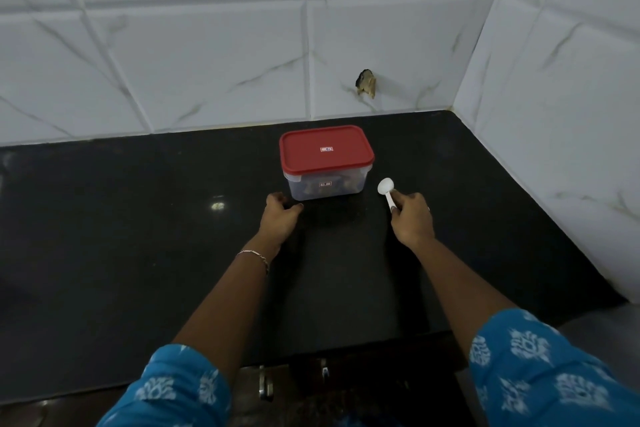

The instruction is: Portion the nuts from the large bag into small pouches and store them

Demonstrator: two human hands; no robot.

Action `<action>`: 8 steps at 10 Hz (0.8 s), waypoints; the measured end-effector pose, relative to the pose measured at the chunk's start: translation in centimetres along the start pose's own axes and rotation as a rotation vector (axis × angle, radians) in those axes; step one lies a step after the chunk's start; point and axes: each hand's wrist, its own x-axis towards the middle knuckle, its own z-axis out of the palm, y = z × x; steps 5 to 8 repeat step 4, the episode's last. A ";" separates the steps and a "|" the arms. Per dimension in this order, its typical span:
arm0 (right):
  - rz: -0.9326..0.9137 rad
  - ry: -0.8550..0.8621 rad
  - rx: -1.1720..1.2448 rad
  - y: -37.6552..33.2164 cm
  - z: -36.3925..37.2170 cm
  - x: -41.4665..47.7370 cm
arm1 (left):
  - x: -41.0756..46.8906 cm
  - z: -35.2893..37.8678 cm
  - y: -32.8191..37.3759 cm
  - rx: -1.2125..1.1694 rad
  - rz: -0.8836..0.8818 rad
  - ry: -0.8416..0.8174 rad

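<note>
A clear plastic container (325,184) with a red lid (325,148) stands closed on the black countertop (138,236), near the back wall. Dark contents show through its lower part. My left hand (281,217) rests on the counter just left of the container's front corner, fingers curled, holding nothing. My right hand (412,217) is to the container's right and grips the handle of a small white scoop (386,188), whose round bowl points up toward the container. No large bag or small pouches are in view.
White marble-look tiles (207,62) cover the back wall and the right side wall, which meet at a corner. A chipped hole (366,82) marks the back wall. Metal cabinet handles (265,386) show under the counter's front edge.
</note>
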 end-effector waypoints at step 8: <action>-0.201 0.250 -0.144 -8.4 -7.0 2.3 | -1.2 -3.8 9.0 0.821 0.527 0.373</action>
